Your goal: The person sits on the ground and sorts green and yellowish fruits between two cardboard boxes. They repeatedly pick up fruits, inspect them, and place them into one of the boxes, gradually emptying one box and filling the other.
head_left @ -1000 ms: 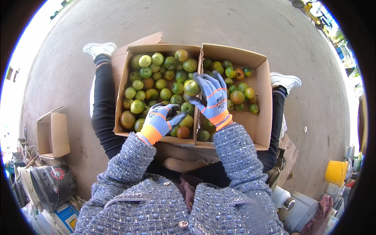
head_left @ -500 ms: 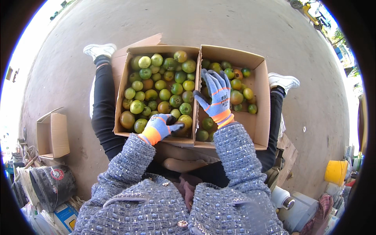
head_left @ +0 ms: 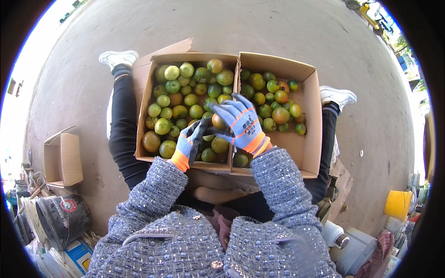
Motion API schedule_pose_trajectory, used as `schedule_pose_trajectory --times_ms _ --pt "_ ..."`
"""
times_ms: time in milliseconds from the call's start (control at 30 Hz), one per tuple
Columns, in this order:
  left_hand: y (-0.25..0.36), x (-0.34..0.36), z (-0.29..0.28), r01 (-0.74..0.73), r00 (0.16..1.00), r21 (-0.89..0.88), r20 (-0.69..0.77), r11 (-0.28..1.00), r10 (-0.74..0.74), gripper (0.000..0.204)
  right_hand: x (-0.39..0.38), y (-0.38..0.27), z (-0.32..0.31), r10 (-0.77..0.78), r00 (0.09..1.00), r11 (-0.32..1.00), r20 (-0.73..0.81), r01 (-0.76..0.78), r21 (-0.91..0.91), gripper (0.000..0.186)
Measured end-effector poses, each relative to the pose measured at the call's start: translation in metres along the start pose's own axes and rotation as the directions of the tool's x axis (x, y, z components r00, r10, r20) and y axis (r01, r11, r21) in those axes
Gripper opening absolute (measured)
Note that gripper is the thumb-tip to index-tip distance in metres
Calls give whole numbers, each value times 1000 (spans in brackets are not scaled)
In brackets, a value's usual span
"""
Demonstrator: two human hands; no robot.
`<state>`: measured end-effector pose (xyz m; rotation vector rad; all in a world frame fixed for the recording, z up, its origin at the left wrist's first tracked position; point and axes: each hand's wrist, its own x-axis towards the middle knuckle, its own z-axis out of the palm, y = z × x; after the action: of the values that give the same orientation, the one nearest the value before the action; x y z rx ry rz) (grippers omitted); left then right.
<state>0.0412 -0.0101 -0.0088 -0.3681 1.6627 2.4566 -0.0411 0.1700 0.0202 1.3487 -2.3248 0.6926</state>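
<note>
Two open cardboard boxes sit between my legs, the left (head_left: 142, 116) packed with green, yellowish and brownish tomatoes (head_left: 162, 126), the right (head_left: 307, 134) more loosely filled. Over the left box near the divider, both gloved hands meet at an orange-brown tomato (head_left: 219, 121). My right hand (head_left: 240, 125), in a blue glove with orange bands, curls its fingers over it from the right. My left hand (head_left: 189, 141), in a matching glove with dark palm, has its fingers closed against its left side; their tips are partly hidden.
My outstretched legs (head_left: 123, 120) flank the boxes. A small empty carton (head_left: 63, 155) stands at the left, above dark buckets (head_left: 62, 222). At the right are a yellow bucket (head_left: 397, 204), white containers and cloth. A yellow machine (head_left: 368, 14) is at the far top right.
My right hand has moved from spread over the right box leftward and curled onto the tomato. My left hand has risen from the lower tomatoes in the left box to meet it.
</note>
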Motion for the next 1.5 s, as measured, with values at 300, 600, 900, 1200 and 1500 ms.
schedule_pose_trajectory --times_ms 300,600,900,1200,1500 --pt "-4 -1 -1 -111 992 113 67 987 104 35 -18 51 -14 322 732 754 -600 -582 -305 67" --pt "58 -21 -57 84 940 895 75 -439 333 63 -24 54 4 345 813 834 -469 -494 -243 60" --pt "58 -17 -69 142 915 976 -65 -167 399 81 -32 54 12 302 870 891 -389 -403 -209 60" --pt "15 -5 -16 -70 978 -301 165 951 125 49 1 -48 -2 -66 997 996 -42 68 61 76" --pt "60 0 -56 -306 772 903 421 -303 476 53 -54 -19 -27 408 690 667 -598 -672 -321 67"
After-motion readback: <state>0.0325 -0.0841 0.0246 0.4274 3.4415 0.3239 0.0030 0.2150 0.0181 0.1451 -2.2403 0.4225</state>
